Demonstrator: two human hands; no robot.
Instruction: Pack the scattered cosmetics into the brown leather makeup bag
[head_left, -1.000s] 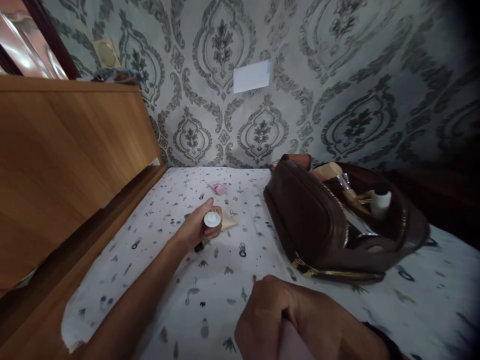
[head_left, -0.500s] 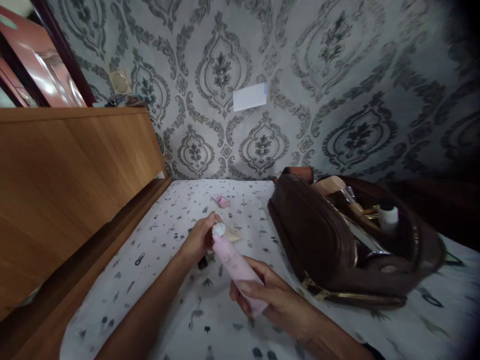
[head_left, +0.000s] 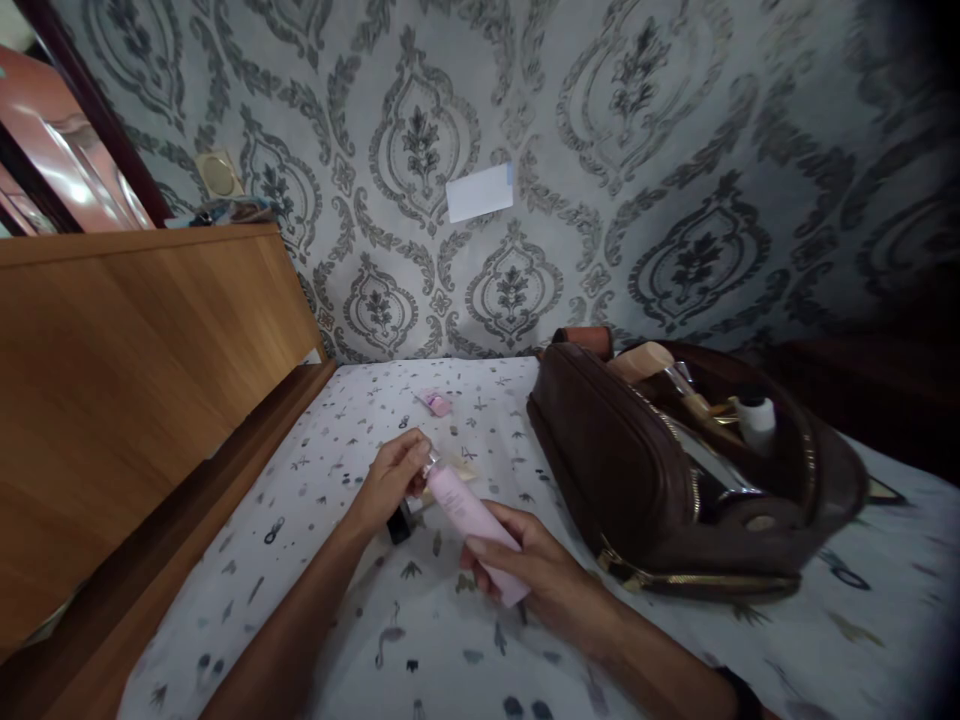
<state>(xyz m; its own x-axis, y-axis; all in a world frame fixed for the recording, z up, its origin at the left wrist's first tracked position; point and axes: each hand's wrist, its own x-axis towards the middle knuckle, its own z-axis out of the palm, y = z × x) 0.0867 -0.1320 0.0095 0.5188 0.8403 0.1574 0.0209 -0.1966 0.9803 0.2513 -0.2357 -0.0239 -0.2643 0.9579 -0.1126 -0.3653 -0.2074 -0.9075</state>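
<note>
My right hand [head_left: 536, 565] is wrapped round the lower body of a slim pink cosmetic tube [head_left: 472, 520], which tilts up toward the left. At its upper end, my left hand [head_left: 394, 475] has its fingers closed on a shiny cap [head_left: 430, 462], partly covered by the fingertips. Under the left hand lies a small black object [head_left: 400, 523], partly hidden. A flat beige piece [head_left: 461, 472] shows behind the tube on the patterned white sheet [head_left: 352, 640]. Farther back is a small pink packet [head_left: 435, 402].
On the right stands an open dark brown cosmetic bag [head_left: 622, 470] holding brushes [head_left: 694, 398] and a white bottle with a black top [head_left: 756, 420]. A reddish-brown roll [head_left: 589, 341] sits behind it. A wooden panel [head_left: 150, 340] borders the left; a patterned wall [head_left: 525, 110] rises behind.
My left hand has come onto the tube's top end, where a white tip showed before; its fingers now close on a shiny cap. The view has shifted slightly.
</note>
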